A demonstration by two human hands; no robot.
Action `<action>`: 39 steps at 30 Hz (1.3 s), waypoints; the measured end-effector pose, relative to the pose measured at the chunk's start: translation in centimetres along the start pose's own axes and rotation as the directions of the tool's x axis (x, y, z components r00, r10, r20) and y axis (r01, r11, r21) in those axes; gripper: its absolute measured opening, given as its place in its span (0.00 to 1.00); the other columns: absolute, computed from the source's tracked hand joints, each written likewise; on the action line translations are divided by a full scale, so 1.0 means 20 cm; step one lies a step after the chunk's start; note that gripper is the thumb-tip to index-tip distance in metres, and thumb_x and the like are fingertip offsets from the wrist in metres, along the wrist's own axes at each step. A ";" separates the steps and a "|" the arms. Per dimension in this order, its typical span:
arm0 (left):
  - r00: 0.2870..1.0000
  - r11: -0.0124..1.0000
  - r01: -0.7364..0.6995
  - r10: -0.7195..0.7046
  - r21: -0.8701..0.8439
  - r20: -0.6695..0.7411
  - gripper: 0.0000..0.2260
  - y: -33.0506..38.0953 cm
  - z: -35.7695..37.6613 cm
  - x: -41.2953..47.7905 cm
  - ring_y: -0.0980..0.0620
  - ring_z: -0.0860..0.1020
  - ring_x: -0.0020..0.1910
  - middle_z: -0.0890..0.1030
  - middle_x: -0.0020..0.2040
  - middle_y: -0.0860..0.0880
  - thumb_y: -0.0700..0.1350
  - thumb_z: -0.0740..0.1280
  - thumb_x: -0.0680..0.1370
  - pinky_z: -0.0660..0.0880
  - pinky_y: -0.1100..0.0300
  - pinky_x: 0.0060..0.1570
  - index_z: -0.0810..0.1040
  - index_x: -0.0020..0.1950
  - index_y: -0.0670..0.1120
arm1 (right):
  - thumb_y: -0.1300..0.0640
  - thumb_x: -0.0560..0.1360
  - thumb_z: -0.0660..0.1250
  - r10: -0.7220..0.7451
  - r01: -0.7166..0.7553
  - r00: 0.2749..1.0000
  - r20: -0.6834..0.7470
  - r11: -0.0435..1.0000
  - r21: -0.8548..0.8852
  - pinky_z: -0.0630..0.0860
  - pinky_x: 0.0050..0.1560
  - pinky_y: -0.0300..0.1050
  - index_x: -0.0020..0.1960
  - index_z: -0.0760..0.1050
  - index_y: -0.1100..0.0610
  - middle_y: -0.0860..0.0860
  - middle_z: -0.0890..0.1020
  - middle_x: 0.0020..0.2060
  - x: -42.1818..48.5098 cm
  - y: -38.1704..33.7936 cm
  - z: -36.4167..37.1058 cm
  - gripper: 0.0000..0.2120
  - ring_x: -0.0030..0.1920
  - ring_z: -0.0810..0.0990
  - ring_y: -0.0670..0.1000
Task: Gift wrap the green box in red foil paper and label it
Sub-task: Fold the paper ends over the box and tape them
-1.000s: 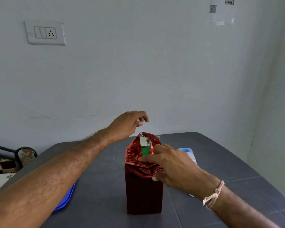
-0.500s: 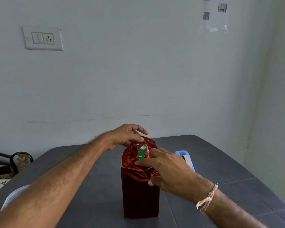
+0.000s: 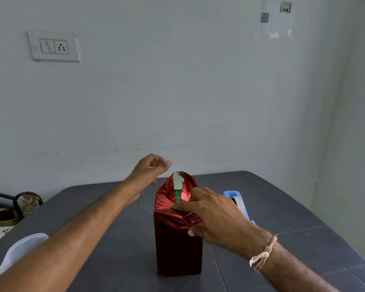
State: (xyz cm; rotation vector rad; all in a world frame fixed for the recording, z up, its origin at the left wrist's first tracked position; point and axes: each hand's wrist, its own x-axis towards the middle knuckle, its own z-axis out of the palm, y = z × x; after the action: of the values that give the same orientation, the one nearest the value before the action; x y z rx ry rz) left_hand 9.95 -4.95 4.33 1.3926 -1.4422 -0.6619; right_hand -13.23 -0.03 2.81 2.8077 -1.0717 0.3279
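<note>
Green box (image 3: pixel 178 196) stands upright at table (image 3: pixel 282 207) ctr, in red foil paper (image 3: pixel 177 249), top end open. R hand (image 3: pixel 217 218) presses crumpled foil down, fingers straight. L hand (image 3: pixel 150 169) raised alongside, curled, blurred: grip cannot be told.

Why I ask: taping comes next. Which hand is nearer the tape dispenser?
Right. The right hand presses the foil beside the tape dispenser; the left hand hovers left of the box.
</note>
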 end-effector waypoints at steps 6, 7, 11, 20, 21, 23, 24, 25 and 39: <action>0.982 0.943 -0.189 0.180 0.273 0.058 0.03 -0.09 -0.02 -0.36 0.59 0.80 0.49 0.83 0.47 0.58 0.46 0.76 0.75 0.70 0.72 0.45 0.86 0.45 0.54 | 0.43 0.77 0.71 0.007 -0.007 1.000 -0.008 1.000 0.001 0.67 0.50 0.43 0.78 0.60 0.37 0.45 0.71 0.59 0.01 0.01 0.02 0.33 0.60 0.69 0.47; 0.979 0.932 -0.206 0.196 0.300 0.063 0.04 -0.10 -0.01 -0.37 0.61 0.79 0.50 0.83 0.48 0.59 0.46 0.76 0.75 0.69 0.74 0.45 0.86 0.46 0.56 | 0.43 0.77 0.71 0.010 -0.010 1.000 -0.009 1.000 -0.006 0.66 0.49 0.43 0.78 0.60 0.37 0.45 0.71 0.58 0.01 0.01 0.02 0.33 0.59 0.69 0.47; 0.975 0.898 -0.222 0.210 0.380 0.073 0.06 -0.08 -0.01 -0.34 0.63 0.77 0.52 0.82 0.49 0.60 0.48 0.76 0.75 0.66 0.73 0.43 0.87 0.49 0.58 | 0.43 0.76 0.71 0.012 -0.013 1.000 -0.026 0.999 -0.033 0.63 0.48 0.42 0.78 0.60 0.36 0.44 0.71 0.58 -0.01 0.00 0.03 0.34 0.59 0.70 0.47; 0.954 0.847 -0.289 0.216 0.446 0.207 0.09 -0.03 -0.02 -0.29 0.70 0.76 0.52 0.82 0.50 0.63 0.49 0.77 0.75 0.65 0.72 0.47 0.87 0.54 0.58 | 0.42 0.76 0.70 -0.008 0.006 0.997 -0.075 1.000 -0.019 0.69 0.55 0.45 0.77 0.59 0.35 0.44 0.71 0.62 -0.01 0.02 0.06 0.34 0.60 0.70 0.47; 0.952 0.844 -0.296 0.224 0.447 0.207 0.09 -0.03 -0.02 -0.28 0.70 0.76 0.52 0.82 0.50 0.63 0.49 0.77 0.75 0.65 0.73 0.48 0.86 0.54 0.57 | 0.42 0.75 0.70 -0.012 0.011 0.997 -0.081 1.000 -0.018 0.70 0.56 0.45 0.77 0.59 0.34 0.43 0.71 0.64 -0.02 0.02 0.07 0.34 0.61 0.70 0.47; 0.948 0.838 -0.312 0.243 0.448 0.206 0.09 -0.02 -0.02 -0.28 0.70 0.76 0.53 0.83 0.50 0.64 0.49 0.77 0.74 0.66 0.75 0.49 0.86 0.54 0.57 | 0.41 0.75 0.71 -0.021 0.019 0.995 -0.097 1.000 -0.023 0.70 0.57 0.46 0.77 0.59 0.35 0.42 0.71 0.66 -0.03 0.02 0.08 0.35 0.61 0.70 0.47; 0.948 0.838 -0.314 0.249 0.445 0.199 0.09 -0.03 -0.02 -0.28 0.70 0.76 0.53 0.83 0.50 0.63 0.49 0.77 0.74 0.67 0.76 0.47 0.86 0.54 0.57 | 0.41 0.75 0.71 -0.026 0.023 0.995 -0.099 0.999 -0.029 0.70 0.58 0.46 0.77 0.59 0.36 0.42 0.70 0.68 -0.03 0.02 0.09 0.35 0.62 0.70 0.47; 0.948 0.841 -0.316 0.255 0.440 0.193 0.10 -0.03 -0.02 -0.28 0.70 0.77 0.53 0.84 0.50 0.63 0.48 0.77 0.74 0.68 0.78 0.45 0.86 0.54 0.56 | 0.41 0.75 0.70 -0.030 0.026 0.994 -0.105 0.999 -0.033 0.71 0.59 0.46 0.78 0.58 0.37 0.41 0.70 0.68 -0.03 0.02 0.09 0.35 0.62 0.70 0.47; 0.951 0.892 -0.306 0.269 0.332 0.152 0.06 -0.08 0.00 -0.31 0.69 0.80 0.49 0.84 0.49 0.61 0.48 0.77 0.74 0.71 0.72 0.44 0.84 0.50 0.54 | 0.40 0.73 0.71 0.000 0.000 0.992 -0.123 1.000 0.002 0.68 0.58 0.47 0.71 0.59 0.43 0.40 0.77 0.56 -0.08 0.01 0.10 0.32 0.56 0.69 0.45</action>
State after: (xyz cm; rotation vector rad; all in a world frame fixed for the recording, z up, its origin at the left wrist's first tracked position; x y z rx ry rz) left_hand 9.77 0.60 1.26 1.3846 -1.8748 -0.2936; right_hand -14.22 0.46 0.56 2.7480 -1.0457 0.4954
